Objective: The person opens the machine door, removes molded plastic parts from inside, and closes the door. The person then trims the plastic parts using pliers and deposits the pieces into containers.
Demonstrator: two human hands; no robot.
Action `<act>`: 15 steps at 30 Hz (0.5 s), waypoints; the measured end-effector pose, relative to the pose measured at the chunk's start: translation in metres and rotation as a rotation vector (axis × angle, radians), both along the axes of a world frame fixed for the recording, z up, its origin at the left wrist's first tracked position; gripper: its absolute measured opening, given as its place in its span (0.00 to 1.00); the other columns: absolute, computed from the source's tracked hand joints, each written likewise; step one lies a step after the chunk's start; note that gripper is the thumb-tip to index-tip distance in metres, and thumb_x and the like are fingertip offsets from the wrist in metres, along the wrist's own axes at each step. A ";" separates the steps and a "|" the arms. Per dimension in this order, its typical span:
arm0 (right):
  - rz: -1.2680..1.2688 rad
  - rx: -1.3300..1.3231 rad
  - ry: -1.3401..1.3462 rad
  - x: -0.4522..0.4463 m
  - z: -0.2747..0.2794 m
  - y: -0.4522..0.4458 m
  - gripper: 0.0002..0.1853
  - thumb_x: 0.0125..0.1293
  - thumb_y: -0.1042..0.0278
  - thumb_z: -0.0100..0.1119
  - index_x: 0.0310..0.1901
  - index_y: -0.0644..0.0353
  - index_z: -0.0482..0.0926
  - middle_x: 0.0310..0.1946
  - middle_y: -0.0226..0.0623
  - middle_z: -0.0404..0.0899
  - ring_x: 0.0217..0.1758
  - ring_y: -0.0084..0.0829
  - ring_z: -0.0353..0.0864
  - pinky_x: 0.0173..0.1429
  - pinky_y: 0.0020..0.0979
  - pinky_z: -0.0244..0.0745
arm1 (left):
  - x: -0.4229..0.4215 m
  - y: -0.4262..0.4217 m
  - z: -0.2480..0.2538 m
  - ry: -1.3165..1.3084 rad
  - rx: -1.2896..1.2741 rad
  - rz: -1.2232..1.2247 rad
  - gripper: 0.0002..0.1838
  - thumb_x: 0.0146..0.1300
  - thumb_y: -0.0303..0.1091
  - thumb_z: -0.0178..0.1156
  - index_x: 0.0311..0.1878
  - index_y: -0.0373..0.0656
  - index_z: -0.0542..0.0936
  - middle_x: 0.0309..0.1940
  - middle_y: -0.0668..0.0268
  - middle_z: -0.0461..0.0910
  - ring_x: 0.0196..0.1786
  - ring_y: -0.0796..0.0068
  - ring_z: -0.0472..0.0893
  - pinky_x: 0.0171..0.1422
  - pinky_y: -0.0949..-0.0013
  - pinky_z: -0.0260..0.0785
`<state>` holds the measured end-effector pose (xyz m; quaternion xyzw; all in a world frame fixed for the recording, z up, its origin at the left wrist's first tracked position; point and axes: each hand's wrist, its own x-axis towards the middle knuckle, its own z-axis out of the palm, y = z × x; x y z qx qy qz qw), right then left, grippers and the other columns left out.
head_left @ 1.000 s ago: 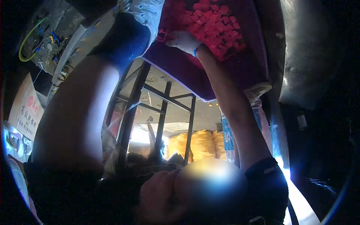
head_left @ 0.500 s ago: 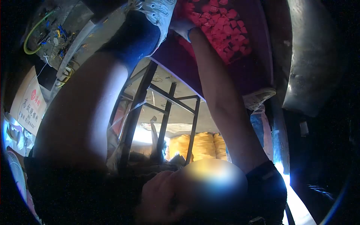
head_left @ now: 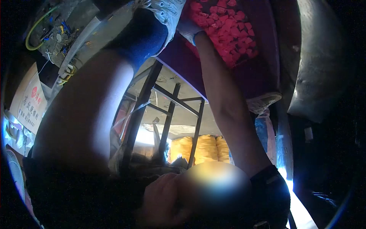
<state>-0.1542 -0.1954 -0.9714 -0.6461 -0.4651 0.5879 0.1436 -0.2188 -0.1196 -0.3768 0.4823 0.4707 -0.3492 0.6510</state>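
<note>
At the top of the head view, my left hand [head_left: 164, 12] is covered in something white and perforated, above a dark blue cuff. Its fingers run out of the frame, so I cannot see what they hold. My right hand [head_left: 188, 32] wears a whitish glove with a blue band at the wrist. It is beside a heap of pinkish-red chunks [head_left: 232, 34] on a dark purple surface [head_left: 251, 78]. Shadow and the left hand hide its fingertips, so any grip is unclear.
A black metal frame [head_left: 177, 100] stands below the purple surface. Yellow sacks [head_left: 206, 149] lie behind it. At left are a printed carton [head_left: 28, 101] and a yellow-green hose [head_left: 31, 46]. A large curved metal panel [head_left: 318, 61] stands at right. A worn whitish item [head_left: 265, 102] sits at the surface's edge.
The view has shifted slightly. My right hand appears a little farther right and lower, still beside the red chunks. My left hand has moved slightly to the right.
</note>
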 end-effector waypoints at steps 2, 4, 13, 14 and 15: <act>0.262 0.035 -0.238 0.004 0.029 0.014 0.23 0.79 0.55 0.50 0.62 0.65 0.79 0.46 0.51 0.87 0.48 0.41 0.85 0.56 0.43 0.76 | 0.001 0.002 0.000 -0.003 -0.010 -0.013 0.30 0.53 0.25 0.68 0.62 0.41 0.76 0.34 0.58 0.81 0.35 0.57 0.84 0.40 0.57 0.78; 0.323 0.116 -0.315 0.002 0.022 0.013 0.22 0.78 0.56 0.51 0.61 0.65 0.79 0.44 0.53 0.87 0.47 0.46 0.86 0.56 0.45 0.76 | 0.001 0.003 -0.002 -0.014 -0.006 -0.020 0.30 0.52 0.25 0.69 0.62 0.41 0.76 0.35 0.58 0.81 0.35 0.57 0.84 0.41 0.57 0.78; -0.233 -0.145 0.171 -0.017 0.001 -0.003 0.25 0.68 0.51 0.62 0.57 0.62 0.84 0.52 0.57 0.85 0.57 0.54 0.84 0.61 0.49 0.80 | 0.001 -0.003 -0.003 -0.025 0.046 -0.026 0.28 0.52 0.25 0.68 0.60 0.40 0.77 0.34 0.58 0.81 0.35 0.58 0.84 0.39 0.58 0.77; -0.237 -0.154 0.194 -0.019 0.000 -0.007 0.23 0.68 0.53 0.63 0.56 0.62 0.83 0.51 0.55 0.85 0.56 0.51 0.84 0.60 0.47 0.80 | 0.001 -0.005 -0.003 -0.029 0.055 -0.028 0.28 0.53 0.25 0.68 0.60 0.40 0.78 0.34 0.58 0.82 0.35 0.58 0.84 0.39 0.58 0.77; -0.241 -0.161 0.216 -0.019 0.004 -0.008 0.22 0.67 0.56 0.64 0.56 0.62 0.83 0.51 0.52 0.85 0.55 0.48 0.84 0.59 0.45 0.79 | 0.001 -0.005 -0.003 -0.032 0.064 -0.030 0.28 0.53 0.25 0.68 0.60 0.40 0.78 0.34 0.59 0.82 0.35 0.58 0.84 0.39 0.58 0.77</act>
